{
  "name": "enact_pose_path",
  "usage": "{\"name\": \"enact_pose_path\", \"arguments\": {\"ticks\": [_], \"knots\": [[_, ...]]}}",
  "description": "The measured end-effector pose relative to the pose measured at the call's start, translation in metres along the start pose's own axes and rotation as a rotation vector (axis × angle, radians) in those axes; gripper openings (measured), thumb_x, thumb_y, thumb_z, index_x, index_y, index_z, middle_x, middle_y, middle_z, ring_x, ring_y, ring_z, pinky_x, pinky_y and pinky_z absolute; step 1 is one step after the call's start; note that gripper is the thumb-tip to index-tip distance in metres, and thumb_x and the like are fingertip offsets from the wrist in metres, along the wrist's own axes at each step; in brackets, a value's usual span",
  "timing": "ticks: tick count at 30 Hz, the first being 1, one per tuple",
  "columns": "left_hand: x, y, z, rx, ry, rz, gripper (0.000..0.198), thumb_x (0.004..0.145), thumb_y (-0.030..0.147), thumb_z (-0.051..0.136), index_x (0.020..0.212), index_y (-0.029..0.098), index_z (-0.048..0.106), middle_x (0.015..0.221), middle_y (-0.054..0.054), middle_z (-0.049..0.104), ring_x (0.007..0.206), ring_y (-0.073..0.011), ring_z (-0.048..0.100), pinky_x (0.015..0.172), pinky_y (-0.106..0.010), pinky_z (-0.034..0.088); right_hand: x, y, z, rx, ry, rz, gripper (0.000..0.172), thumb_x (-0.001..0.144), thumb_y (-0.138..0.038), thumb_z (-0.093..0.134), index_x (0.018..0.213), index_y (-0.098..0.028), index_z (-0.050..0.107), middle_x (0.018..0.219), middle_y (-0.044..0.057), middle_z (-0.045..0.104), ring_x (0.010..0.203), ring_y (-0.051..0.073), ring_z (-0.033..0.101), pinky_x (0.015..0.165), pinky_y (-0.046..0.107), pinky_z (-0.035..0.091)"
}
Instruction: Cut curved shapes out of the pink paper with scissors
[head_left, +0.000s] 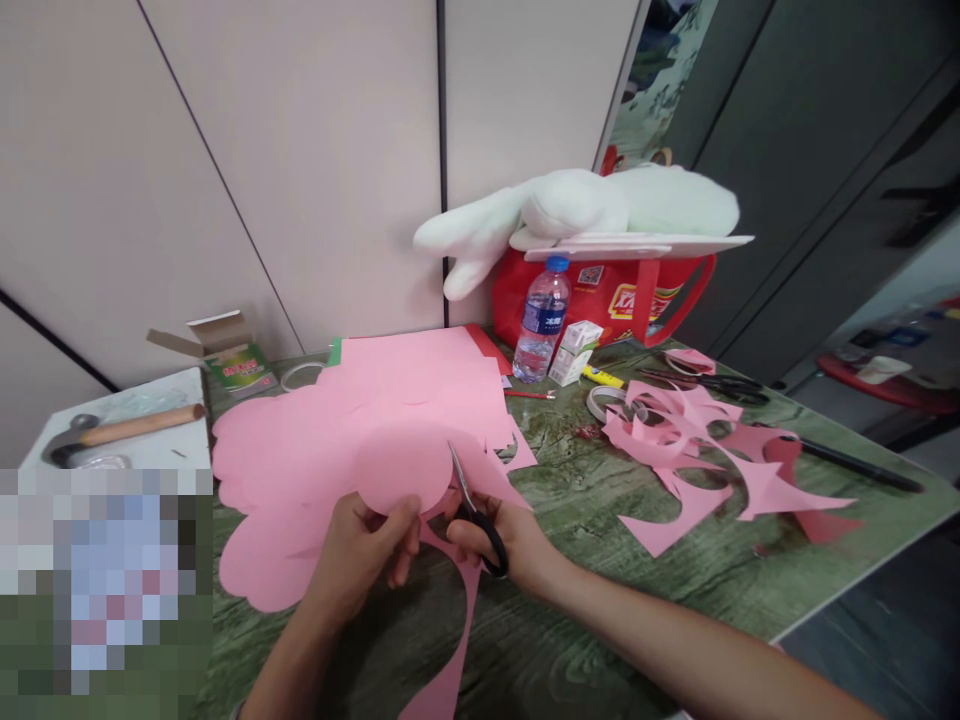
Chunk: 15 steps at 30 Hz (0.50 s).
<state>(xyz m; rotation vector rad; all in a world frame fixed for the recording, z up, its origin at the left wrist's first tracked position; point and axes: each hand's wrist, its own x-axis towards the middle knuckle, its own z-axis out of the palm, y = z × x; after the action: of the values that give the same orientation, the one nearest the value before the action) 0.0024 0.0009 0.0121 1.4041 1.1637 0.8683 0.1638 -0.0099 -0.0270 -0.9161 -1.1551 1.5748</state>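
My left hand (375, 535) pinches the lower edge of a pink paper piece (401, 465) with a rounded outline. In my right hand (502, 545) is a pair of scissors (491, 540) with black handles, its blades pointing up and left at the right side of that paper. A curved pink offcut (457, 630) hangs below the hands toward the table's front. Behind and to the left lie pink paper shapes with scalloped edges (270, 560), overlapping pink sheets (420, 370). How far the blades are apart is hard to make out.
Pink scraps (682, 460) lie heaped on the right, near tape rolls (604, 405) and a black rod (862, 465). At the back stand a water bottle (541, 320), a small carton (575, 352) and a red bag (517, 290) under a white plush (577, 205). A hammer (135, 425) rests at left.
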Motion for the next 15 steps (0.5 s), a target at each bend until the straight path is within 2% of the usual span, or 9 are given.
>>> {"name": "enact_pose_path", "arguments": {"ticks": [5,8,12,15], "knots": [[0.0026,-0.0011,0.0002,-0.091,0.036,0.002,0.041,0.078,0.042,0.057,0.046,0.016,0.055,0.031,0.005,0.046,0.026,-0.0059,0.040,0.033,-0.018,0.026,0.0001,-0.0029,-0.0008,-0.022,-0.022,-0.075,0.046,0.058,-0.056,0.077,0.070,-0.018,0.054,0.049,-0.006,0.051,0.037,0.007,0.044,0.036,0.019,0.034],[0.0028,-0.0030,0.0019,-0.160,0.006,-0.011,0.043,0.080,0.046,0.056,0.049,0.016,0.057,0.033,0.003,0.050,0.027,-0.0066,0.042,0.033,-0.018,0.028,-0.0003,-0.0011,-0.0003,-0.028,-0.035,-0.077,0.045,0.060,-0.055,0.076,0.072,-0.018,0.053,0.051,-0.007,0.052,0.038,0.007,0.045,0.036,0.019,0.035],[0.0007,-0.0032,0.0058,-0.113,-0.009,-0.015,0.043,0.081,0.045,0.057,0.050,0.016,0.058,0.031,0.003,0.050,0.029,-0.0084,0.043,0.034,-0.019,0.032,-0.0021,0.0010,0.0023,0.016,-0.080,-0.024,0.049,0.059,-0.058,0.075,0.074,-0.017,0.053,0.054,-0.006,0.051,0.039,0.006,0.045,0.037,0.018,0.038],[0.0004,-0.0036,0.0065,-0.072,0.025,0.056,0.041,0.082,0.039,0.059,0.048,0.015,0.061,0.041,0.000,0.058,0.038,-0.0090,0.050,0.043,-0.020,0.040,-0.0027,-0.0002,0.0033,0.031,-0.104,-0.022,0.049,0.060,-0.058,0.074,0.073,-0.016,0.054,0.055,-0.006,0.052,0.039,0.006,0.045,0.038,0.018,0.039]]}}
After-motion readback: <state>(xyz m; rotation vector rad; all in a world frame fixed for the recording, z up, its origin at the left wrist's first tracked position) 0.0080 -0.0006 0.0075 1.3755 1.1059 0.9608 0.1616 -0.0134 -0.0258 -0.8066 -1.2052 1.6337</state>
